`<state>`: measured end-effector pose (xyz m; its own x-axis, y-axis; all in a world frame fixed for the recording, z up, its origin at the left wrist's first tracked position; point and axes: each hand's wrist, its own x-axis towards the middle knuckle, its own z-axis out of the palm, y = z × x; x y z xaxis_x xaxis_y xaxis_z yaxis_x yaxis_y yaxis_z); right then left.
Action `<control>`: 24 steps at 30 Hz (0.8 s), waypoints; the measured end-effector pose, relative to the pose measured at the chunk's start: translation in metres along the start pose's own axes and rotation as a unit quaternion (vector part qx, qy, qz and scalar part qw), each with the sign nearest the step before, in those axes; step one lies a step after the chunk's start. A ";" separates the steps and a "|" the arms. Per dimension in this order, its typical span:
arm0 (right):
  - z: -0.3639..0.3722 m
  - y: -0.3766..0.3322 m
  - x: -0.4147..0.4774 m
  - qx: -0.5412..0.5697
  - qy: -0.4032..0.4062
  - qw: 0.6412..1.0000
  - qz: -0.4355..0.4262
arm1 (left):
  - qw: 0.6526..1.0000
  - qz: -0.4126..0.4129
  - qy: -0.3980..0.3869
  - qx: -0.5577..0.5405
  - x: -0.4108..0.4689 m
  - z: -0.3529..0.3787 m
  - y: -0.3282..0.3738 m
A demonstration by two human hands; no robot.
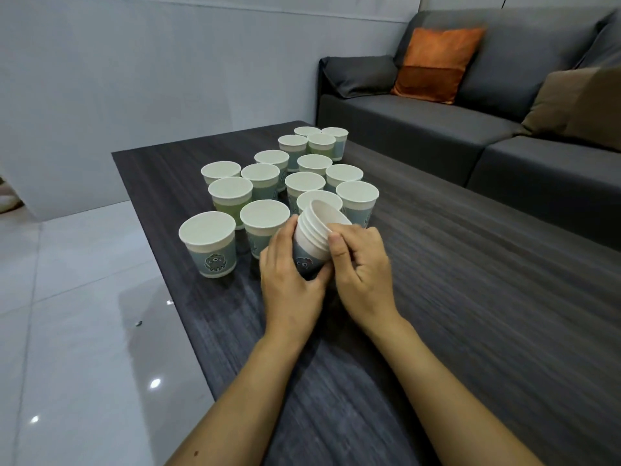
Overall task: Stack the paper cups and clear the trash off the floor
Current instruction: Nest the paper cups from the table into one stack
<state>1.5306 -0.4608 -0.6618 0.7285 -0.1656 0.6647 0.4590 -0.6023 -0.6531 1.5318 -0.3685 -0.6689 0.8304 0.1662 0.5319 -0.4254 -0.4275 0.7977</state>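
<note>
A small stack of nested paper cups [314,237] is tilted away from me above the dark wooden table [470,297]. My left hand [290,280] grips the stack's lower part from the left. My right hand [363,270] holds it from the right, thumb on the rims. Several single paper cups [268,183] with white rims and blue or green printed sides stand upright in a cluster behind the stack. The nearest one [208,242] stands at the left front with an octopus print.
A grey sofa [470,129] with an orange cushion [437,62] and a brown cushion [578,102] runs along the table's far right side. Glossy white floor tiles [84,331] lie to the left, with small dark specks [138,323] near the table edge.
</note>
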 end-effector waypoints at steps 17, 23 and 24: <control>0.060 -0.018 0.018 0.099 -0.070 0.991 0.060 | 0.991 -0.114 0.065 -0.010 -0.006 -0.066 -0.019; 0.066 -0.008 0.015 0.022 -0.161 0.987 -0.009 | 0.988 -0.141 0.050 -0.049 -0.002 -0.065 -0.030; 0.068 -0.007 0.014 0.010 -0.155 0.988 -0.014 | 0.987 -0.144 0.047 -0.055 -0.002 -0.066 -0.031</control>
<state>1.5718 -0.4063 -0.6730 0.8349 0.0994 0.5413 0.4885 -0.5868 -0.6457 1.5197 -0.2975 -0.6759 0.8877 0.3506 0.2983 -0.2169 -0.2531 0.9428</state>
